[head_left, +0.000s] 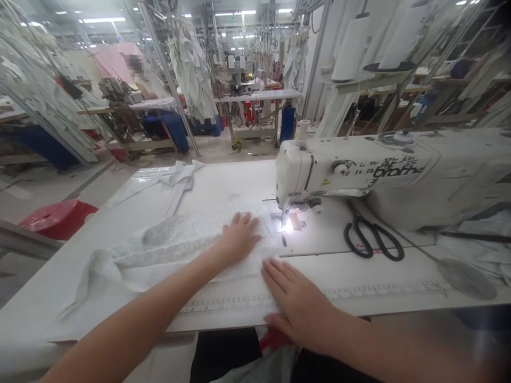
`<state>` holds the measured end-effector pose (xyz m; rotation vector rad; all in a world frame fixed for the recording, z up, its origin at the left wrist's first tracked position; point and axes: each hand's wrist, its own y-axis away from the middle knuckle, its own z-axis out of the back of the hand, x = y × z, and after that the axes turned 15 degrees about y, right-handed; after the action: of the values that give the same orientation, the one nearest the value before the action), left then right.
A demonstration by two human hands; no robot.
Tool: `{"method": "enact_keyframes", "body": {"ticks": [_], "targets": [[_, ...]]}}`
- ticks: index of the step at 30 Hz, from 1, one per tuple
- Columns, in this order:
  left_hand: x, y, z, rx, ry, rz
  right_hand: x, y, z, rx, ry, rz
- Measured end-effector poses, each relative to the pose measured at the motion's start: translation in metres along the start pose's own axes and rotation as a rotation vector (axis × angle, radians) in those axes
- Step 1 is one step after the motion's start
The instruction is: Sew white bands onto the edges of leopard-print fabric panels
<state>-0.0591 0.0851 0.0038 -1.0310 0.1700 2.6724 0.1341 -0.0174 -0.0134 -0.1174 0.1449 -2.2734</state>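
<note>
A piece of white patterned fabric lies across the sewing table, its right end under the needle of a white sewing machine. My left hand rests flat on the fabric just left of the lit needle area, fingers stretched forward. My right hand lies flat and open on the table's front edge, its fingertips at the near edge of the fabric. Neither hand holds anything.
Black scissors lie right of the needle. White strips of cloth sit at the table's far left. A red stool stands on the floor at left. A person sits far back left. Hanging garments and thread cones fill the background.
</note>
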Motion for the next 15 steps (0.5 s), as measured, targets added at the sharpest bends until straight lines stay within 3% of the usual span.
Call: {"method": "enact_keyframes", "body": {"ticks": [3, 6, 11, 15], "targets": [[-0.009, -0.013, -0.016, 0.039, -0.072, 0.031, -0.016, 0.021, 0.013, -0.044, -0.055, 0.046], [-0.010, -0.011, -0.022, 0.049, -0.195, 0.045, -0.033, 0.022, 0.019, -0.140, -0.102, 0.103], [-0.006, -0.015, -0.023, 0.030, -0.294, 0.025, -0.066, 0.006, 0.007, -0.116, -0.007, 0.260], [-0.003, -0.047, -0.026, -0.003, -0.270, -0.088, -0.088, -0.001, -0.005, -0.124, 0.037, 0.238]]}}
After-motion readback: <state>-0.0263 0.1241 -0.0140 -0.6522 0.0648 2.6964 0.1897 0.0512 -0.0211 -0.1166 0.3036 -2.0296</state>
